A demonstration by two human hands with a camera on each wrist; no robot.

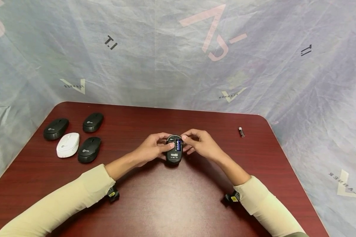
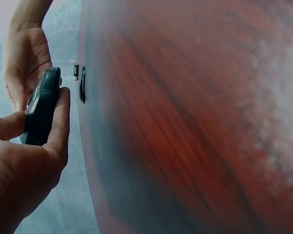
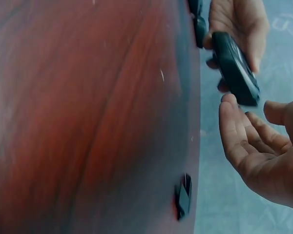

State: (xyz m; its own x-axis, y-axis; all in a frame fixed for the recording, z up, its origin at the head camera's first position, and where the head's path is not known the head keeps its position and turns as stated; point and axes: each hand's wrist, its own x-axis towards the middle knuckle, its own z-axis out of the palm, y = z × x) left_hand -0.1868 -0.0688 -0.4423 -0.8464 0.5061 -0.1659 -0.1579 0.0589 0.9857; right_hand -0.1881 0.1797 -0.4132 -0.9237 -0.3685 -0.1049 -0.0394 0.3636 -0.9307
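Tending uncovered battery slot [image 1: 178, 145], seemingly; left grip [image 1: 152, 146] pinching upturned mouse [image 1: 174, 154]; right grip [image 1: 205, 144] loosely spread beside it; next likely needs steady mouse.

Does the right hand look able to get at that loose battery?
Probably yes: the right hand seems to hold nothing, and the head view shows nothing standing between it and the loose battery.
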